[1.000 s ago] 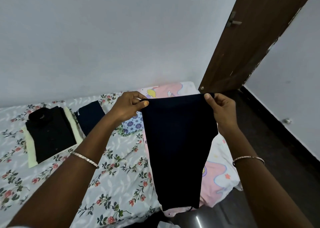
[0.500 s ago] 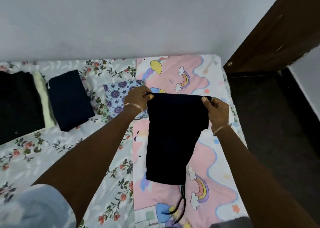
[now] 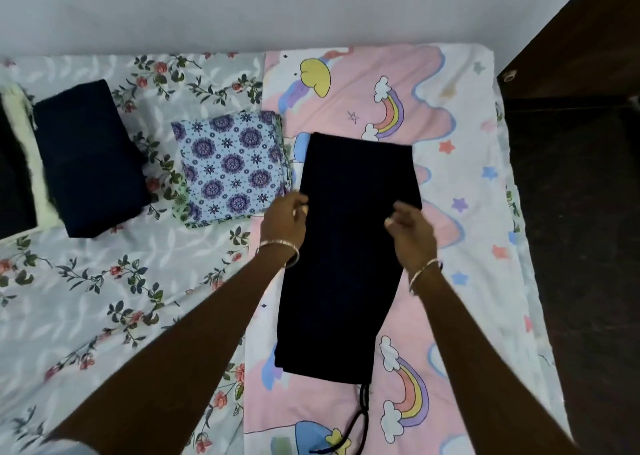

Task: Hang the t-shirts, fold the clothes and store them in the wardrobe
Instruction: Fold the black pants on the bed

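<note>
A long, dark navy cloth garment (image 3: 349, 247), already narrowed into a strip, is laid flat on the pink rainbow-printed sheet (image 3: 467, 212) of the bed. Its long axis runs away from the person toward the wall, leaning slightly right at the far end. A dark drawstring (image 3: 360, 416) trails from the near end.

Both hands are placed about halfway along the strip. The left hand (image 3: 282, 221) is at the left edge with bent fingers; whether the cloth is pinched cannot be told through the blur. The right hand (image 3: 414, 233) is over the right half, its fingers loosely bent, and nothing appears to be held.

A crosswise fold is probably next. Both ends lie equally far from the hands, so either could be brought over.

A folded blue-and-purple patterned cloth (image 3: 228, 170) lies just left of the strip.
</note>
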